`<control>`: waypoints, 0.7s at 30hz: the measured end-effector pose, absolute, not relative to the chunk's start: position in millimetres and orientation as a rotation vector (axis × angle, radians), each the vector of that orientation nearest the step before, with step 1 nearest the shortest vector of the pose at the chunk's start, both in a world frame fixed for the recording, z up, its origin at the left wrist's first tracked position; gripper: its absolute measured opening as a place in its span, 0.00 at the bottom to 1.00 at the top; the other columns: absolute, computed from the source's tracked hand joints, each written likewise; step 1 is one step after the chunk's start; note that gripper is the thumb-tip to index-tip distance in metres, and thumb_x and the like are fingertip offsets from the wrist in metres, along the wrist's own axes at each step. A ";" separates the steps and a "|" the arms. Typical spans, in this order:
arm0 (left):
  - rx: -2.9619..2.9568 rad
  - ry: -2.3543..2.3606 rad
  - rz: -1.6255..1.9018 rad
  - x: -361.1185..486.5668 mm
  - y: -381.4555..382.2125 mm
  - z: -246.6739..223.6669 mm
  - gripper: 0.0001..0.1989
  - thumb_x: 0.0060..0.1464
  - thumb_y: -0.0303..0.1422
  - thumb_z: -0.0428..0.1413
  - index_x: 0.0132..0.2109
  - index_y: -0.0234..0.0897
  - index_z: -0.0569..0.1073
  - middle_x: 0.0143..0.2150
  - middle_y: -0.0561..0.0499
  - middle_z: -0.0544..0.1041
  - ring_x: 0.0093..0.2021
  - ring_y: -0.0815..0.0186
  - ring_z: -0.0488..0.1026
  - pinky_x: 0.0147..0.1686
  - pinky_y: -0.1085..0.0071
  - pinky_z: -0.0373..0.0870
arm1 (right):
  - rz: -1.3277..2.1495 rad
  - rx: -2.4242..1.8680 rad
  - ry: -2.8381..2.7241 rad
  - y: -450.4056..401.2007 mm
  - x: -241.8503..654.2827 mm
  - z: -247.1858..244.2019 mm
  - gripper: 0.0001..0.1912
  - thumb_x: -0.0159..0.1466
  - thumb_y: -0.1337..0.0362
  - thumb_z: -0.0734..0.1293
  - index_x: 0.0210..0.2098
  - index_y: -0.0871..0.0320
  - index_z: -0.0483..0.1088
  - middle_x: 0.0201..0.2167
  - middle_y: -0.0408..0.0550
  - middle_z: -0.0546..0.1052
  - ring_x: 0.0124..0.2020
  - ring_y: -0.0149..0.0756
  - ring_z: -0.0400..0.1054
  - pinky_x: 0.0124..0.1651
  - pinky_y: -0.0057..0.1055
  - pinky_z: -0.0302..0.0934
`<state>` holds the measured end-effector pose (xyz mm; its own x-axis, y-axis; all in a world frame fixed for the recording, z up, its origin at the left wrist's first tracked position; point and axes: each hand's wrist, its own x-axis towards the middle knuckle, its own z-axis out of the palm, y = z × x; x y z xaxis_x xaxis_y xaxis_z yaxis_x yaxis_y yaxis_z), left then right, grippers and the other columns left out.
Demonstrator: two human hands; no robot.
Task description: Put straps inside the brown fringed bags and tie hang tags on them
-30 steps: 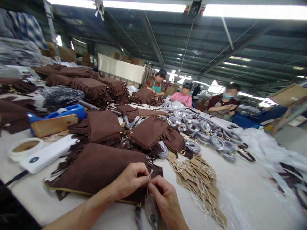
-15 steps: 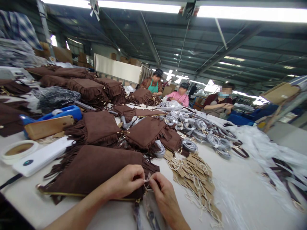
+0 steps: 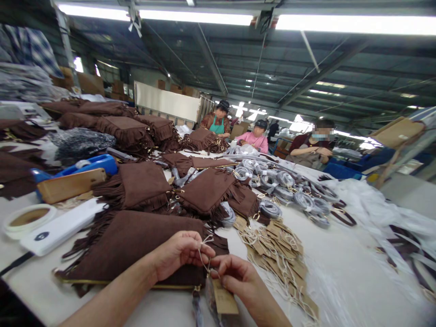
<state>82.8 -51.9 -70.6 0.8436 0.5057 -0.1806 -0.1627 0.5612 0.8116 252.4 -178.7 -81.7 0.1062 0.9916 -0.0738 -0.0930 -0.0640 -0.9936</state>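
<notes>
A brown fringed bag (image 3: 136, 240) lies flat in front of me, its gold zipper edge towards me. Over its right corner, my left hand (image 3: 185, 252) pinches a white string (image 3: 205, 247) that loops up between the fingers. Just right of it, almost touching, my right hand (image 3: 235, 274) is closed with thumb and fingertips on the lower part of the same string. A tan paper hang tag (image 3: 225, 299) dangles below my right fingers. Beside the tag hangs a plastic-wrapped strap end (image 3: 211, 297) near the bag's corner. What exactly the string passes through is hidden by my fingers.
Loose tan tags with strings (image 3: 279, 254) are heaped to the right. Behind are more fringed bags (image 3: 206, 188) and wrapped coiled straps (image 3: 270, 209). A white device (image 3: 61, 227), tape roll (image 3: 29, 220), phone (image 3: 71, 185) and blue tape dispenser (image 3: 107, 164) lie left. Several people work beyond.
My left fingers have risen slightly with the string, now showing as a loop. My right hand has shifted down and right, and the tan tag below it has come into view.
</notes>
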 end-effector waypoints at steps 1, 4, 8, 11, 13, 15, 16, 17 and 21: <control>0.893 0.431 0.412 82.5 -51.6 -70.2 0.12 0.41 0.31 0.63 0.28 0.34 0.66 0.39 0.39 0.82 0.28 0.68 0.76 0.31 0.73 0.67 | 1.234 -1.229 -0.956 -177.9 252.3 -85.1 0.06 0.51 0.64 0.73 0.26 0.57 0.72 0.44 0.49 0.79 0.44 0.43 0.73 0.49 0.38 0.64; 0.893 0.431 0.424 81.9 -51.1 -69.2 0.14 0.41 0.32 0.64 0.28 0.34 0.65 0.42 0.39 0.82 0.23 0.72 0.72 0.25 0.76 0.64 | 1.243 -1.195 -0.712 -174.0 250.9 -96.6 0.11 0.49 0.62 0.77 0.26 0.57 0.73 0.45 0.49 0.80 0.43 0.40 0.75 0.47 0.34 0.66; 0.889 0.417 0.414 81.6 -50.5 -68.3 0.14 0.42 0.33 0.64 0.29 0.33 0.66 0.46 0.38 0.80 0.20 0.74 0.71 0.22 0.77 0.63 | 1.305 -1.057 -0.451 -169.9 247.4 -98.1 0.14 0.47 0.60 0.79 0.30 0.56 0.76 0.38 0.48 0.82 0.40 0.37 0.77 0.47 0.33 0.69; 0.884 0.420 0.401 81.6 -51.0 -67.2 0.12 0.42 0.32 0.64 0.30 0.32 0.69 0.50 0.38 0.79 0.19 0.75 0.71 0.21 0.78 0.64 | 1.348 -0.905 -0.452 -169.7 245.0 -90.5 0.16 0.48 0.58 0.79 0.34 0.57 0.78 0.41 0.51 0.82 0.46 0.41 0.75 0.57 0.39 0.64; 0.909 0.438 0.408 82.0 -52.4 -66.7 0.10 0.40 0.29 0.64 0.30 0.31 0.72 0.49 0.40 0.79 0.18 0.76 0.71 0.21 0.79 0.65 | 1.359 -0.871 -0.492 -170.4 243.3 -87.0 0.17 0.48 0.60 0.78 0.37 0.57 0.79 0.45 0.53 0.81 0.49 0.43 0.74 0.61 0.41 0.59; 0.955 0.452 0.432 82.7 -54.3 -66.9 0.09 0.38 0.28 0.64 0.31 0.32 0.74 0.43 0.44 0.81 0.19 0.75 0.72 0.20 0.79 0.65 | 1.351 -0.865 -0.532 -171.1 241.3 -85.1 0.20 0.48 0.62 0.78 0.40 0.57 0.79 0.48 0.54 0.80 0.51 0.44 0.73 0.63 0.43 0.57; 0.981 0.453 0.445 83.2 -55.3 -67.3 0.09 0.39 0.28 0.64 0.31 0.32 0.75 0.38 0.46 0.81 0.19 0.74 0.72 0.20 0.79 0.65 | 1.347 -0.858 -0.551 -171.3 240.2 -84.4 0.21 0.48 0.62 0.78 0.42 0.57 0.79 0.49 0.54 0.79 0.53 0.45 0.72 0.64 0.44 0.56; 1.004 0.454 0.459 83.9 -56.3 -67.9 0.10 0.39 0.30 0.65 0.32 0.33 0.75 0.34 0.48 0.81 0.19 0.73 0.73 0.20 0.79 0.65 | 1.344 -0.847 -0.571 -171.4 239.2 -83.7 0.23 0.47 0.61 0.78 0.43 0.57 0.79 0.51 0.54 0.78 0.55 0.46 0.70 0.64 0.44 0.55; 1.123 0.466 0.468 87.6 -59.1 -72.1 0.16 0.40 0.29 0.61 0.40 0.34 0.78 0.24 0.52 0.78 0.18 0.70 0.72 0.21 0.77 0.67 | 1.277 -0.903 -0.644 -170.4 237.9 -83.9 0.24 0.47 0.60 0.78 0.44 0.55 0.78 0.51 0.51 0.78 0.56 0.46 0.69 0.62 0.40 0.58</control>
